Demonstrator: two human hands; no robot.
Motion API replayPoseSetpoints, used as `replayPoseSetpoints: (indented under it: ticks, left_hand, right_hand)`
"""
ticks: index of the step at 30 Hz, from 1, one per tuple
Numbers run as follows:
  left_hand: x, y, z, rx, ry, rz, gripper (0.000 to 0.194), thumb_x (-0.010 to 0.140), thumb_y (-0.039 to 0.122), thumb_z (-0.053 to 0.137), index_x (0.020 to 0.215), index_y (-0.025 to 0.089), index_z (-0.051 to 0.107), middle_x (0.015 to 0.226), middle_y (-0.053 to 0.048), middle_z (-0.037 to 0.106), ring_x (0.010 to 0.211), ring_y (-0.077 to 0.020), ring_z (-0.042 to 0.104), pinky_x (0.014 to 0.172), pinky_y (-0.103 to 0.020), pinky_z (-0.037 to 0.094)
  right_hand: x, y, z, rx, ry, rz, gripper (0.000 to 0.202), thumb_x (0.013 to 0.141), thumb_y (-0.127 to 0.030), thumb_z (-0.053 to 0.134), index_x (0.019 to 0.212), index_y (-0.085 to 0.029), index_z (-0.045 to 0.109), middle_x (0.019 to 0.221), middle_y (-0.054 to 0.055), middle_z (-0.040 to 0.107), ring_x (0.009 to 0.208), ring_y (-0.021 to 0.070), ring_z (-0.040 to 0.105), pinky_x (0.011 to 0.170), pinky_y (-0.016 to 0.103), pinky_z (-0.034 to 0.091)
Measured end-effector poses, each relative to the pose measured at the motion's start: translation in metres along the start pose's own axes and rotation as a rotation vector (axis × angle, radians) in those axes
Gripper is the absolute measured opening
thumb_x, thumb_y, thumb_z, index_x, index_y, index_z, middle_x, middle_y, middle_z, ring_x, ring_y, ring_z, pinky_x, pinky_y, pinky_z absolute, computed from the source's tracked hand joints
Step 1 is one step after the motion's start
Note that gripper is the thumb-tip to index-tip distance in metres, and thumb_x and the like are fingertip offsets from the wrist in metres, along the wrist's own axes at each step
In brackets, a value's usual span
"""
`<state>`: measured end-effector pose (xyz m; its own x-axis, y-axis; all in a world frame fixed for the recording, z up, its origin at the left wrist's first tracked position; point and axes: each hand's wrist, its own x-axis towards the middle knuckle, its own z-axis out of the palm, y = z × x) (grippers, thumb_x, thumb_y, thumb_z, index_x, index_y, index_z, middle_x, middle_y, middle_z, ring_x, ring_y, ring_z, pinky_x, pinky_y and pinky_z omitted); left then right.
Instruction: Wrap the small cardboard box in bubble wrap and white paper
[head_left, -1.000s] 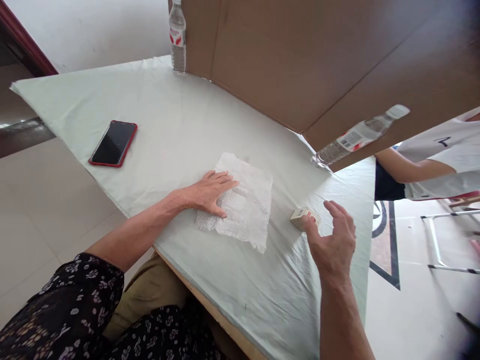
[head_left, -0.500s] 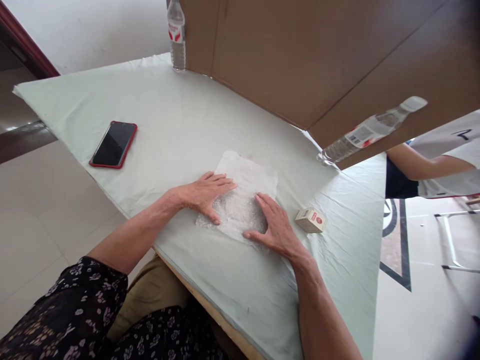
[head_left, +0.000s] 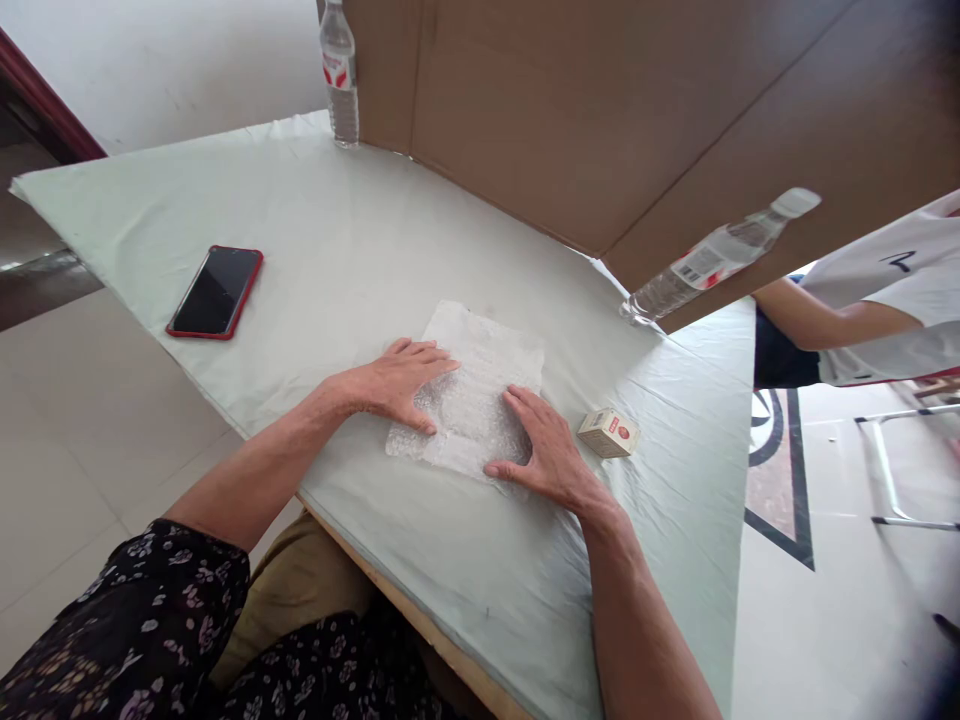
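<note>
Fingers splayed and gripping nothing, L hand (head_left: 397, 385) and R hand (head_left: 553, 450) rested on opp. sides of bubble wrap (head_left: 474, 395) flat on the tbl. (head_left: 517, 575), apparently smoothing it, w/ the next move seemingly needing light, even pressure.

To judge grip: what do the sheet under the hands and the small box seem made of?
The sheet: probably translucent plastic bubble wrap, slightly shiny, from its bumpy, crinkled surface. The small box: likely thin cardboard, fairly matte, from its crisp edges and flat printed faces.
</note>
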<state>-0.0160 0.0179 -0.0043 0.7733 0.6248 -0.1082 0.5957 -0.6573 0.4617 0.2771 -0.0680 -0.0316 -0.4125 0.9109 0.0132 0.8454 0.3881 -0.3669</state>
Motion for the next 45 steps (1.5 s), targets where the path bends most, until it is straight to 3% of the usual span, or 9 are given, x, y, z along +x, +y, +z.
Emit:
replayPoseSetpoints:
  ticks: [6, 14, 19, 22, 26, 30, 33, 38, 45]
  left_hand:
    - [-0.001, -0.013, -0.003, 0.035, -0.076, -0.061, 0.111, 0.066, 0.069, 0.074, 0.155, 0.024, 0.026, 0.165, -0.014, 0.023, 0.153, -0.0363, 0.014, 0.122, -0.054, 0.007]
    - [-0.002, -0.009, -0.006, 0.028, -0.07, -0.079, 0.097, 0.073, 0.065, 0.07, 0.153, 0.026, 0.033, 0.164, -0.014, 0.025, 0.153, -0.0369, 0.013, 0.121, -0.059, 0.007]
    - [0.003, 0.001, 0.001, 0.034, 0.205, -0.08, 0.064, 0.083, 0.046, 0.066, 0.141, 0.022, 0.051, 0.151, -0.013, 0.047, 0.15, -0.0356, 0.025, 0.122, -0.058, 0.013]
    - [0.005, 0.0, 0.003, 0.019, 0.273, -0.026, 0.057, 0.082, 0.042, 0.067, 0.134, 0.022, 0.058, 0.143, -0.011, 0.055, 0.146, -0.0341, 0.032, 0.12, -0.053, 0.023]
    - [0.007, -0.004, 0.003, 0.012, 0.261, 0.011, 0.053, 0.081, 0.042, 0.068, 0.129, 0.021, 0.06, 0.134, -0.01, 0.061, 0.141, -0.033, 0.039, 0.118, -0.049, 0.028]
    - [0.006, -0.004, 0.001, 0.02, 0.209, 0.007, 0.051, 0.08, 0.041, 0.067, 0.127, 0.022, 0.061, 0.131, -0.009, 0.061, 0.133, -0.0295, 0.045, 0.116, -0.045, 0.029]
    - [0.004, -0.002, 0.0, 0.037, 0.15, -0.011, 0.052, 0.08, 0.04, 0.066, 0.128, 0.022, 0.059, 0.136, -0.01, 0.056, 0.132, -0.029, 0.044, 0.115, -0.044, 0.03]
    - [0.004, -0.001, -0.001, 0.057, 0.103, -0.023, 0.06, 0.079, 0.038, 0.067, 0.135, 0.022, 0.052, 0.14, -0.01, 0.052, 0.134, -0.0291, 0.042, 0.115, -0.043, 0.029]
    - [0.003, 0.001, -0.004, 0.068, 0.076, -0.025, 0.064, 0.081, 0.041, 0.067, 0.138, 0.021, 0.048, 0.142, -0.011, 0.05, 0.134, -0.0304, 0.042, 0.113, -0.044, 0.031]
  right_hand:
    - [-0.001, 0.006, -0.006, 0.052, -0.041, -0.008, 0.102, 0.074, -0.072, 0.067, 0.156, -0.024, 0.03, 0.16, 0.016, 0.035, 0.148, 0.0353, 0.032, 0.12, 0.057, 0.029]
    - [-0.004, 0.005, -0.016, 0.093, -0.062, 0.017, 0.093, 0.074, -0.065, 0.072, 0.151, -0.024, 0.04, 0.158, 0.015, 0.04, 0.147, 0.0355, 0.036, 0.119, 0.057, 0.033]
    - [-0.012, -0.011, -0.044, 0.217, 0.263, 0.171, 0.053, 0.087, -0.055, 0.063, 0.129, -0.023, 0.061, 0.127, 0.011, 0.069, 0.116, 0.0287, 0.066, 0.104, 0.05, 0.049]
    - [-0.021, 0.0, -0.066, 0.136, 0.486, 0.299, 0.048, 0.086, -0.052, 0.062, 0.124, -0.023, 0.064, 0.117, 0.011, 0.072, 0.105, 0.0287, 0.068, 0.094, 0.048, 0.052]
    - [-0.034, 0.038, -0.077, -0.085, 0.273, 0.403, 0.07, 0.074, -0.056, 0.069, 0.131, -0.017, 0.06, 0.127, 0.018, 0.067, 0.109, 0.0365, 0.065, 0.087, 0.049, 0.051]
    - [-0.04, 0.06, -0.072, -0.148, 0.154, 0.513, 0.054, 0.074, -0.052, 0.066, 0.117, -0.019, 0.066, 0.092, 0.011, 0.075, 0.079, 0.0305, 0.068, 0.07, 0.043, 0.05]
    - [-0.036, 0.048, -0.07, -0.096, 0.257, 0.495, 0.047, 0.074, -0.056, 0.067, 0.105, -0.021, 0.068, 0.082, 0.009, 0.073, 0.074, 0.0293, 0.067, 0.069, 0.043, 0.05]
    - [-0.009, -0.006, -0.065, 0.146, 0.422, 0.264, 0.048, 0.077, -0.051, 0.071, 0.115, -0.022, 0.066, 0.103, 0.009, 0.074, 0.088, 0.0262, 0.069, 0.082, 0.043, 0.054]
    - [0.047, -0.042, -0.029, 0.135, 0.241, 0.0, 0.04, 0.08, -0.03, 0.068, 0.119, -0.023, 0.065, 0.117, 0.01, 0.072, 0.105, 0.0294, 0.068, 0.094, 0.047, 0.052]
